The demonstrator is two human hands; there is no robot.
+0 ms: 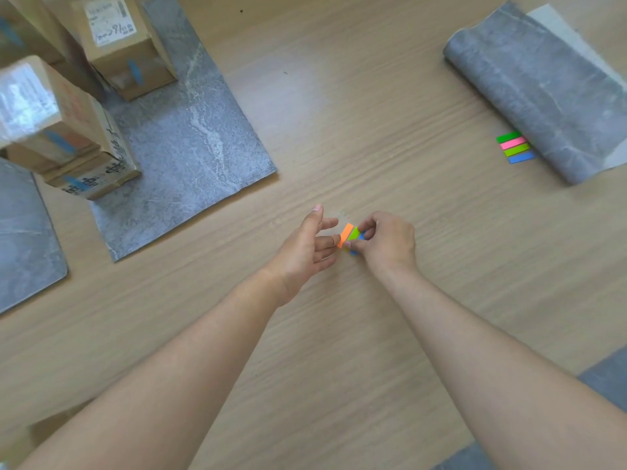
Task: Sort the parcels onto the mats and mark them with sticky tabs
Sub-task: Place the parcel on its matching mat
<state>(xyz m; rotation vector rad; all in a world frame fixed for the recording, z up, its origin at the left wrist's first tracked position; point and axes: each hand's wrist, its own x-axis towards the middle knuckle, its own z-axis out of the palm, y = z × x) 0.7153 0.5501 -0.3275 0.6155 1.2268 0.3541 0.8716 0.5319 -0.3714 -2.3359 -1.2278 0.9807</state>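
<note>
My right hand (386,244) pinches a small set of sticky tabs (351,235) in orange, green and blue, just above the wooden floor at the centre. My left hand (310,247) is beside it with fingers relaxed, a fingertip touching the orange tab. Cardboard parcels stand on a grey mat (190,140) at the upper left: one parcel (118,42) at the back with a white label and a blue tab, and a stack of parcels (64,130) nearer, also with blue tabs. A second set of sticky tabs (515,146) lies on the floor at the right.
A rolled grey mat (543,86) lies at the upper right, touching the second tab set. Another grey mat (27,239) shows at the left edge. Grey flooring or a mat corner (607,378) is at the lower right.
</note>
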